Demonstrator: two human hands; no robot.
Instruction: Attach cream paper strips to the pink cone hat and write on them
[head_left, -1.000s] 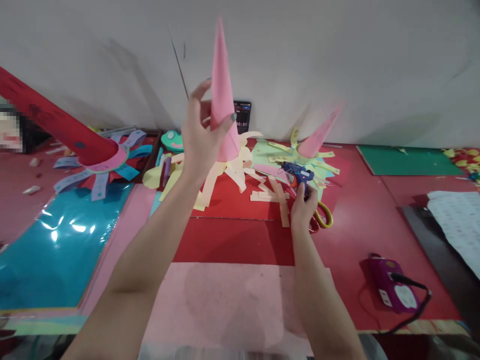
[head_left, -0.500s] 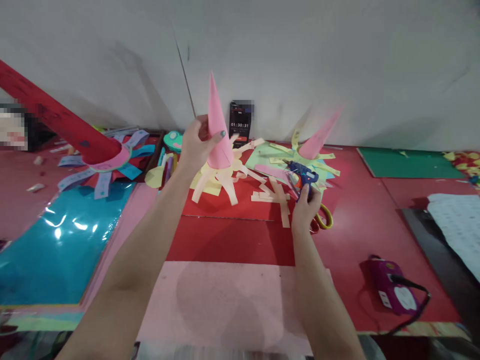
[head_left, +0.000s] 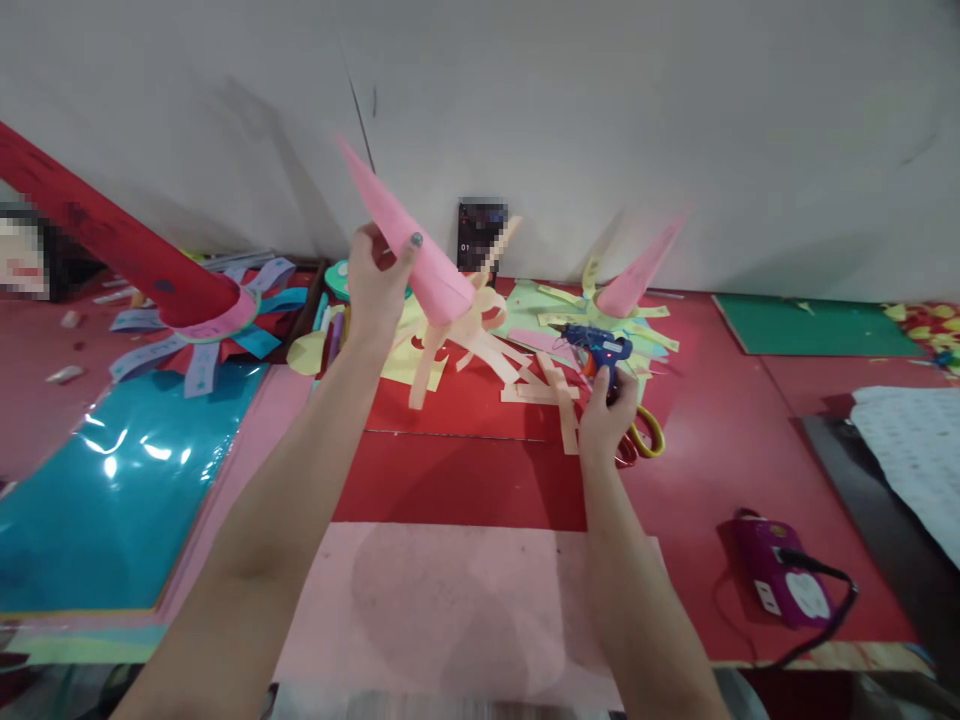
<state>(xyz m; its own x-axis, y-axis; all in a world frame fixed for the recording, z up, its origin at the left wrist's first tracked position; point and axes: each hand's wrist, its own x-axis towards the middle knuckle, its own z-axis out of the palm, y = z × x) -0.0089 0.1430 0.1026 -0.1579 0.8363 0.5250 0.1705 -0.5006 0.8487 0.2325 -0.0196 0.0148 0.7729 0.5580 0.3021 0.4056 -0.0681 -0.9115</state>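
Note:
My left hand [head_left: 381, 285] grips a pink paper cone [head_left: 420, 262] by its side, thumb in front. The cone leans with its tip up and to the left, and peach paper strips [head_left: 487, 345] spread from its wide end. In my right hand [head_left: 606, 412] is a blue glue gun [head_left: 598, 345], held by its handle, nozzle pointing left. Behind the gun lies a second pink cone [head_left: 641, 272] with yellow strips around its base. Scissors with yellow handles [head_left: 649, 430] rest beside my right hand. Loose peach strips [head_left: 564, 405] lie between my hands.
A phone [head_left: 474, 232] leans against the wall. At left, a red paper tube [head_left: 124, 225] ends in blue strips, near a shiny blue sheet [head_left: 127, 490]. A purple power box [head_left: 784, 570] with a black cable sits front right. A green board [head_left: 817, 325] lies farther back.
My left hand has tilted the cone from nearly upright to leaning left, so its strips now swing right and partly cover the phone. My right hand and the glue gun shifted slightly left.

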